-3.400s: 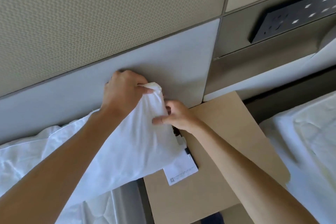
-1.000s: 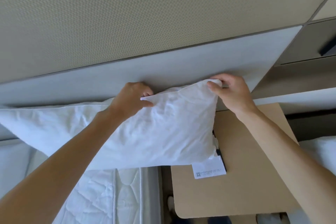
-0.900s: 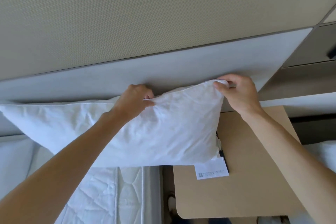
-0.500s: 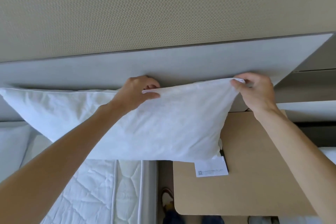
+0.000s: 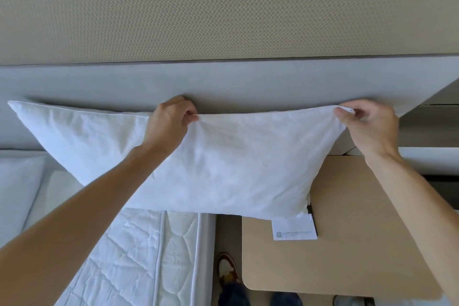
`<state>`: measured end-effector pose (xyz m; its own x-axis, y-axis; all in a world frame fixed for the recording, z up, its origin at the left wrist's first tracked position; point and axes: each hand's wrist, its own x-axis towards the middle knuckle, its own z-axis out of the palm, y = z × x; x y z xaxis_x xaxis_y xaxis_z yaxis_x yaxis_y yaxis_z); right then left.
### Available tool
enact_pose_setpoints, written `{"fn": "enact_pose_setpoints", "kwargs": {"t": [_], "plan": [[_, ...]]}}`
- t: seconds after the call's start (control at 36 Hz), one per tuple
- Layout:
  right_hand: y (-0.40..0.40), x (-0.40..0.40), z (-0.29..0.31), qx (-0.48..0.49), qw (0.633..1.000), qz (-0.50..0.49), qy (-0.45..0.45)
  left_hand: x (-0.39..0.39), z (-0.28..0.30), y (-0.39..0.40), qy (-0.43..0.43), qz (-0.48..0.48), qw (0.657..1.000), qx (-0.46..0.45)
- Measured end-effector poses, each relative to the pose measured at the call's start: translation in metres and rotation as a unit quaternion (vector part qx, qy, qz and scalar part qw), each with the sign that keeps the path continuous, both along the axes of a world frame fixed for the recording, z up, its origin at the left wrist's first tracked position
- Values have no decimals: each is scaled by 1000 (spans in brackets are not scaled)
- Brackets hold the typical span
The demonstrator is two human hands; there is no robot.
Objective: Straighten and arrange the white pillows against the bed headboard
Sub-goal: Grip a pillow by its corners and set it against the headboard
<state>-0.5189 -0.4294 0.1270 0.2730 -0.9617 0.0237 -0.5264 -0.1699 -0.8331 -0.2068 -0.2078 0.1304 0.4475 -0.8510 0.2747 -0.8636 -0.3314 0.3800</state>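
A white pillow [image 5: 223,164] hangs stretched in front of the grey headboard [image 5: 248,82], held up by its top edge. My left hand [image 5: 169,126] pinches that edge near the middle. My right hand [image 5: 367,129] pinches the top right corner. The pillow's right end overhangs the bedside table, with a white label [image 5: 294,230] dangling from its lower right corner. A second white pillow [image 5: 17,189] lies on the bed at the far left, partly cut off by the frame.
A bare quilted mattress [image 5: 129,256] lies below the pillow. A tan bedside table [image 5: 347,243] stands to the right of the bed. A shoe and legs of a person [image 5: 228,271] show in the gap between them. A textured beige wall [image 5: 223,7] rises above the headboard.
Both hands have moved apart along the pillow's top edge, pulling it taut and flat. The pillow now hangs wider and smoother than before.
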Motion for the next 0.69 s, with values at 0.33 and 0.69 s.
{"fn": "enact_pose_setpoints", "kwargs": {"t": [0.33, 0.69], "plan": [[110, 33, 10, 353, 890, 287, -40, -43, -1, 67, 469, -97, 812, 333], [153, 141, -63, 493, 683, 435, 318, -18, -91, 64, 487, -61, 689, 532]]}}
